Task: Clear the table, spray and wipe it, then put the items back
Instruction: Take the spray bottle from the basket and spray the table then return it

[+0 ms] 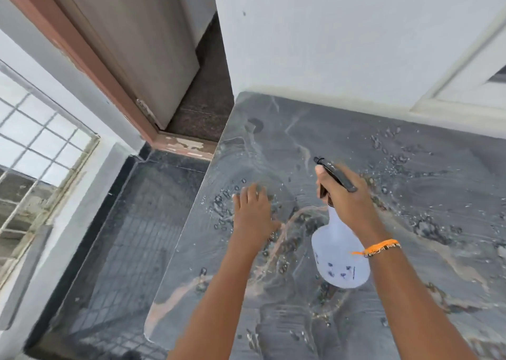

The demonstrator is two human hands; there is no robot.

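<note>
My right hand (345,195) wrapped round neck of white spray bottle (341,253), held above wet grey marble table (410,195), black nozzle (335,173) pointing away, bottle print blurred, unreadable, left hand (253,209) fingers spread, whether touching slab unclear, orange wristband (380,248) on right wrist.

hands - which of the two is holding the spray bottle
The right hand, the one with the orange wristband, grips the neck of the white spray bottle below its black head. The left hand lies flat and open on the wet table.
</note>
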